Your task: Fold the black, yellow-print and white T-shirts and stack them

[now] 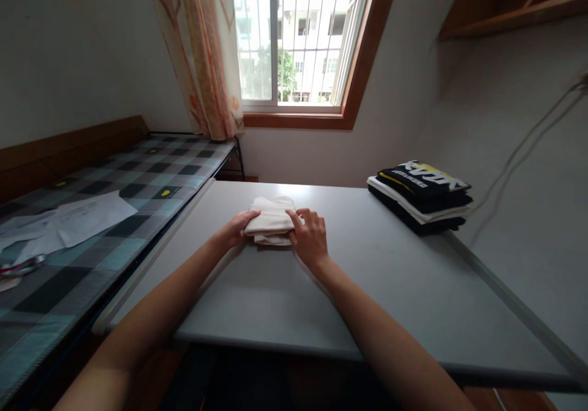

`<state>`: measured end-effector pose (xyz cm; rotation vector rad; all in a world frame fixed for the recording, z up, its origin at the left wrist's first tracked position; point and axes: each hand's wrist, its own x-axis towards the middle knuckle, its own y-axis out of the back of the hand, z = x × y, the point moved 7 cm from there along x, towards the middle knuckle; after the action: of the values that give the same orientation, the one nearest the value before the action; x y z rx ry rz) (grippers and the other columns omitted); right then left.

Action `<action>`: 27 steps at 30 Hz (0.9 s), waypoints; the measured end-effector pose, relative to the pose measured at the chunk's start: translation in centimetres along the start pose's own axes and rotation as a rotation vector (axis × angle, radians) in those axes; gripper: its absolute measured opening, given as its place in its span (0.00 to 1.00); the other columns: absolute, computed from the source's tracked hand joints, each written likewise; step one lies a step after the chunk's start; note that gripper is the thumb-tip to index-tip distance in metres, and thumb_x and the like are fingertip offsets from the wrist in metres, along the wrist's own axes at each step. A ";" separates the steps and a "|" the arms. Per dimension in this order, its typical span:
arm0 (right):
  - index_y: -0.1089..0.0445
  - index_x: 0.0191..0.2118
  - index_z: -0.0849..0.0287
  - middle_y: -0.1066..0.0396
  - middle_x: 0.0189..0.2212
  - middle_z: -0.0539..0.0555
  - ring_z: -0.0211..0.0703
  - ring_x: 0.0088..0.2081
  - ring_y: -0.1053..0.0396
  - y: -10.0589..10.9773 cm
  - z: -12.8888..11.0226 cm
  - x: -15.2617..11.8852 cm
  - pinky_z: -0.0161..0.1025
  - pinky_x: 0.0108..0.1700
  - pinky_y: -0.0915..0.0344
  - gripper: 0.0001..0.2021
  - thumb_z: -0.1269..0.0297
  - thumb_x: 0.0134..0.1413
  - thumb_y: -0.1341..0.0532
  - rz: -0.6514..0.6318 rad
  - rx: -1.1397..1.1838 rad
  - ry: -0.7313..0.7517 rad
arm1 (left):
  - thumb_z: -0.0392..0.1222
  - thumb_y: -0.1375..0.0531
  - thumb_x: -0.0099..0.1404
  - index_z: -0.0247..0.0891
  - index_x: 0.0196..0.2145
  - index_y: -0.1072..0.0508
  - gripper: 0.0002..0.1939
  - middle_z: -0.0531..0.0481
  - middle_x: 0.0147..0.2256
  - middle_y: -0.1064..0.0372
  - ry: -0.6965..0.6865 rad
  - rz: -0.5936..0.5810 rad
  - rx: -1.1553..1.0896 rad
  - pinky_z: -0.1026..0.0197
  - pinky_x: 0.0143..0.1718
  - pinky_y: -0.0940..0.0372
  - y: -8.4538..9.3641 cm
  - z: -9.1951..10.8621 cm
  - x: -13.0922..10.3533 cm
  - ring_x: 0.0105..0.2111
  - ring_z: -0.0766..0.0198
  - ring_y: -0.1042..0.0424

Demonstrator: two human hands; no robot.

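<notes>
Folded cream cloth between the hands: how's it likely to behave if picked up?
The folded cream cloth is probably floppy: its edges look soft and uneven. Lifted by one layer, it may unfold, as no fastening shows around its layers. Rolling seems unlikely, given its flat, folded shape.

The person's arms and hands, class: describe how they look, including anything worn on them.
The left hand and right hand are ungloved, with slender fingers. The left forearm and right forearm are bare, narrowing towards the wrists; no sleeves show. No watch, bracelet or marking is visible. Some fingers are hidden, so rings cannot be ruled out.
</notes>
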<state>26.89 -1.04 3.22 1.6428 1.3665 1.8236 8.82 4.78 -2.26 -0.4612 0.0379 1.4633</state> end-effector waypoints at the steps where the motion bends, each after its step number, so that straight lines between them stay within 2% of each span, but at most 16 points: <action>1: 0.35 0.58 0.55 0.35 0.48 0.59 0.52 0.48 0.42 0.1 0.2 0.0 0.47 0.48 0.47 0.25 0.73 0.54 0.41 0.006 -0.003 -0.013 | 0.37 0.35 0.59 0.28 0.39 0.23 0.11 0.40 0.39 0.22 0.001 0.015 0.010 0.64 0.33 0.29 0.0 0.0 -0.1 0.33 0.59 0.23; 3: 0.34 0.57 0.54 0.35 0.48 0.59 0.52 0.48 0.43 0.0 0.2 0.0 0.47 0.48 0.47 0.25 0.73 0.52 0.40 0.002 -0.012 -0.016 | 0.37 0.35 0.59 0.28 0.39 0.23 0.11 0.40 0.39 0.22 -0.018 0.009 0.021 0.65 0.33 0.29 -0.3 0.1 -0.3 0.33 0.60 0.23; 6: 0.33 0.55 0.54 0.36 0.49 0.59 0.53 0.49 0.45 -0.5 -0.4 -0.2 0.47 0.50 0.49 0.24 0.69 0.49 0.35 -0.022 -0.017 0.025 | 0.38 0.35 0.60 0.29 0.42 0.24 0.13 0.40 0.41 0.22 -0.050 -0.078 0.018 0.64 0.36 0.29 -1.2 0.1 -0.8 0.35 0.59 0.23; 10: 0.30 0.47 0.55 0.35 0.45 0.58 0.52 0.47 0.44 -0.7 -0.9 -0.2 0.46 0.49 0.49 0.17 0.67 0.49 0.35 -0.036 -0.022 0.039 | 0.40 0.35 0.60 0.31 0.46 0.25 0.17 0.39 0.42 0.22 -0.027 -0.187 -0.007 0.61 0.40 0.29 -2.1 -0.5 -0.9 0.37 0.56 0.23; 13: 0.30 0.43 0.55 0.34 0.41 0.57 0.51 0.44 0.43 -0.2 -0.6 0.1 0.46 0.47 0.49 0.12 0.71 0.51 0.38 -0.020 -0.026 0.034 | 0.39 0.35 0.60 0.29 0.44 0.25 0.15 0.38 0.41 0.22 -0.013 -0.159 -0.020 0.62 0.40 0.29 -1.8 -0.9 -0.2 0.37 0.56 0.23; 18: 0.28 0.45 0.54 0.34 0.39 0.57 0.51 0.43 0.42 0.5 0.7 0.4 0.46 0.46 0.49 0.14 0.75 0.54 0.43 -0.008 0.002 -0.001 | 0.38 0.36 0.61 0.29 0.42 0.25 0.13 0.38 0.40 0.23 0.043 -0.049 -0.056 0.61 0.37 0.28 -0.5 -1.5 0.7 0.34 0.59 0.24; 21: 0.27 0.44 0.55 0.34 0.39 0.58 0.50 0.42 0.41 -0.2 0.6 0.3 0.45 0.46 0.47 0.14 0.75 0.56 0.44 -0.074 0.015 0.054 | 0.39 0.34 0.59 0.30 0.43 0.25 0.15 0.39 0.39 0.23 0.040 -0.029 -0.033 0.61 0.34 0.28 -0.2 -1.5 0.6 0.33 0.60 0.24; 27: 0.27 0.45 0.57 0.32 0.41 0.58 0.49 0.44 0.38 -1.8 -0.9 -0.2 0.43 0.48 0.44 0.13 0.74 0.59 0.44 -0.230 0.050 0.233 | 0.40 0.32 0.56 0.31 0.39 0.24 0.13 0.43 0.34 0.23 -0.037 -0.033 0.021 0.63 0.30 0.30 -0.4 -1.0 0.6 0.30 0.61 0.24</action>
<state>25.53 -0.66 1.79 1.2631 1.6346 1.9005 9.53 5.03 -3.30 -0.4153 0.0161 1.4374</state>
